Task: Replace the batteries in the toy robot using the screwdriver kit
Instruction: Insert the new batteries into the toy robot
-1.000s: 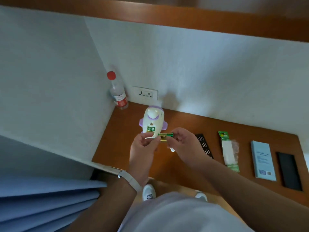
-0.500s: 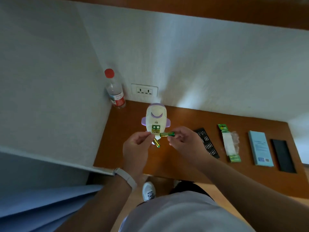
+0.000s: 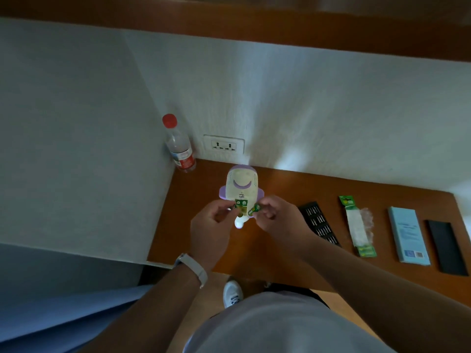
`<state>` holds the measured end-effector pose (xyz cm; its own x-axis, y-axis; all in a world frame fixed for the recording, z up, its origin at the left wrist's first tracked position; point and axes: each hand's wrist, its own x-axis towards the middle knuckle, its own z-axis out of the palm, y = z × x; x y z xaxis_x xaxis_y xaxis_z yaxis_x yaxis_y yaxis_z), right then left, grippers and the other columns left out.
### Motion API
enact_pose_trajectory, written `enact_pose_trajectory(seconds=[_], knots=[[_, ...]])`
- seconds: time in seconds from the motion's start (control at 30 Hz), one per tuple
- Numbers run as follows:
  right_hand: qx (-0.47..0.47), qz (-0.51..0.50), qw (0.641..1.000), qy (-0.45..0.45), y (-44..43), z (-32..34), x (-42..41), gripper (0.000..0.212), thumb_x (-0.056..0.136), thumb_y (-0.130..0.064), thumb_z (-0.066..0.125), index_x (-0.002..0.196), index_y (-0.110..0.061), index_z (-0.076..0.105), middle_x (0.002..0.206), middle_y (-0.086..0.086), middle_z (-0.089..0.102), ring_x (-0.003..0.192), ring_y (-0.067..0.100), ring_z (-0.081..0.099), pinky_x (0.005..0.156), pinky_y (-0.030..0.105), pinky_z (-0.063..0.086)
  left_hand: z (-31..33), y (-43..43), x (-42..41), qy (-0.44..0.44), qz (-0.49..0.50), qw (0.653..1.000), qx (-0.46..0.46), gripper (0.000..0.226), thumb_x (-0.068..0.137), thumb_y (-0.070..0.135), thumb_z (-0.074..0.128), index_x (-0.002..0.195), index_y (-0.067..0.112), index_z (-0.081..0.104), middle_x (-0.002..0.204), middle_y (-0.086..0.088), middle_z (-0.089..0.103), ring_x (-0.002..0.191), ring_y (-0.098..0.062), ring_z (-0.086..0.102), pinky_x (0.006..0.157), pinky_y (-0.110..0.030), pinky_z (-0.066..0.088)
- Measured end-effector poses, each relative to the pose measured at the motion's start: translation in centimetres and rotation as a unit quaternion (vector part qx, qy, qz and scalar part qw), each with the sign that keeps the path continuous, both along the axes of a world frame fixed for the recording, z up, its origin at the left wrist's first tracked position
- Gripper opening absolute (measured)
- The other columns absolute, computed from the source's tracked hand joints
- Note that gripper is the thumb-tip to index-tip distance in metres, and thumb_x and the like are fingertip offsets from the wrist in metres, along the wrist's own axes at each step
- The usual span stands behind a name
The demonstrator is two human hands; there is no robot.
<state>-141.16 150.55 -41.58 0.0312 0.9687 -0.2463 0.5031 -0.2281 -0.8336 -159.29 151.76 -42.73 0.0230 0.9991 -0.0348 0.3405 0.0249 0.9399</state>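
The white and purple toy robot (image 3: 242,186) lies on its front on the wooden desk (image 3: 193,225), its back compartment open and showing two green battery ends. My left hand (image 3: 210,229) pinches a green battery (image 3: 235,209) at the compartment's left edge. Just right of the compartment, my right hand (image 3: 276,217) holds a second green battery (image 3: 254,209) by its end. Both hands hover over the robot's lower half, which they partly hide. The black screwdriver bit tray (image 3: 318,222) lies to the right of my right hand.
A red-capped water bottle (image 3: 179,146) stands in the back left corner beside a wall socket (image 3: 224,145). Further right lie a green battery pack (image 3: 356,225), a light blue box (image 3: 407,238) and a black lid (image 3: 446,247). A white shoe (image 3: 232,293) shows below the desk edge.
Both hands have closed in on the robot's open compartment. The left hand's battery, which pointed down and away, now sits at the compartment's edge; the right battery has tilted toward it.
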Motion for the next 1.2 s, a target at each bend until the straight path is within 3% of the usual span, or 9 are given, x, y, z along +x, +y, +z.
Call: enact_pose_trajectory(seconds=[0.2, 0.3, 0.4, 0.5, 0.57, 0.7, 0.8, 0.97, 1.2], knots=[[0.003, 0.027, 0.999, -0.024, 0.8, -0.3, -0.3, 0.02, 0.087, -0.031, 0.068, 0.084, -0.044, 0.054, 0.085, -0.037, 0.062, 0.081, -0.014, 0.059, 0.056, 0.003, 0.041, -0.5, 0.5, 0.1, 0.033, -0.011, 0.998, 0.053, 0.022, 0.09, 0.015, 0.074, 0.102, 0.032, 0.066, 0.091, 0.032, 0.063, 0.089, 0.017, 0.062, 0.069, -0.01, 0.054], [-0.002, 0.012, 1.0, -0.025, 1.1, -0.5, -0.1, 0.013, 0.086, -0.036, 0.064, 0.084, -0.039, 0.052, 0.079, -0.03, 0.063, 0.071, -0.012, 0.059, 0.047, 0.006, 0.038, -1.1, 0.7, 0.0, 0.033, -0.013, 0.998, 0.052, 0.023, 0.091, 0.016, 0.074, 0.102, 0.033, 0.066, 0.095, 0.032, 0.063, 0.092, 0.017, 0.062, 0.07, -0.008, 0.053], [-0.021, 0.006, 1.0, -0.007, 1.0, -0.9, 0.4, 0.013, 0.089, -0.037, 0.063, 0.097, -0.034, 0.053, 0.082, -0.017, 0.067, 0.073, -0.01, 0.063, 0.049, 0.007, 0.043, -1.6, 0.7, 0.1, 0.04, -0.023, 0.998, 0.049, 0.024, 0.092, 0.016, 0.074, 0.104, 0.034, 0.064, 0.099, 0.035, 0.061, 0.094, 0.023, 0.059, 0.071, -0.004, 0.051], [-0.036, 0.006, 0.999, -0.026, 1.0, -1.3, 0.5, 0.014, 0.091, -0.042, 0.062, 0.099, -0.034, 0.054, 0.084, -0.01, 0.068, 0.074, 0.005, 0.067, 0.061, 0.026, 0.056, -2.0, 0.8, 0.0, 0.044, -0.027, 0.997, 0.05, 0.025, 0.092, 0.015, 0.074, 0.106, 0.033, 0.064, 0.099, 0.037, 0.06, 0.096, 0.022, 0.059, 0.07, -0.003, 0.05], [-0.037, 0.008, 0.998, -0.04, 1.1, -1.7, 0.5, 0.012, 0.091, -0.045, 0.06, 0.097, -0.036, 0.056, 0.082, -0.009, 0.068, 0.074, 0.008, 0.067, 0.067, 0.035, 0.057, -2.2, 0.9, 0.1, 0.048, -0.027, 0.997, 0.053, 0.026, 0.091, 0.015, 0.074, 0.107, 0.033, 0.064, 0.098, 0.037, 0.06, 0.095, 0.021, 0.06, 0.07, -0.003, 0.049], [-0.018, 0.012, 0.999, -0.049, 1.1, -2.0, 0.2, 0.013, 0.089, -0.043, 0.063, 0.098, -0.038, 0.055, 0.075, -0.015, 0.06, 0.066, -0.007, 0.057, 0.051, 0.014, 0.045, -2.4, 0.9, 0.2, 0.064, -0.026, 0.996, 0.057, 0.027, 0.091, 0.017, 0.075, 0.107, 0.035, 0.063, 0.095, 0.037, 0.06, 0.093, 0.022, 0.06, 0.07, -0.005, 0.051], [-0.01, 0.015, 0.999, -0.038, 1.2, -1.9, 0.0, 0.014, 0.09, -0.031, 0.066, 0.099, -0.029, 0.056, 0.074, -0.018, 0.055, 0.066, -0.016, 0.053, 0.047, 0.006, 0.04, -2.8, 0.9, 0.1, 0.085, -0.034, 0.993, 0.081, 0.022, 0.091, 0.016, 0.075, 0.11, 0.026, 0.068, 0.098, 0.034, 0.06, 0.094, 0.023, 0.059, 0.071, -0.007, 0.053], [0.007, 0.026, 0.999, -0.031, 1.5, -1.6, -0.4, 0.013, 0.09, -0.02, 0.066, 0.1, -0.02, 0.057, 0.066, -0.017, 0.049, 0.058, -0.014, 0.052, 0.045, 0.008, 0.037, -3.1, 0.9, 0.1, 0.096, -0.029, 0.99, 0.1, 0.021, 0.09, 0.013, 0.075, 0.111, 0.017, 0.071, 0.099, 0.021, 0.065, 0.095, 0.021, 0.059, 0.073, -0.006, 0.052], [-0.002, 0.024, 1.0, -0.018, 1.4, -1.7, -0.4, 0.016, 0.089, -0.022, 0.068, 0.093, -0.018, 0.053, 0.08, -0.019, 0.055, 0.07, -0.021, 0.053, 0.05, 0.005, 0.041, -3.2, 1.1, 0.3, 0.102, -0.032, 0.989, 0.102, 0.021, 0.091, 0.012, 0.075, 0.111, 0.018, 0.07, 0.102, 0.022, 0.064, 0.096, 0.023, 0.057, 0.073, -0.003, 0.049]])
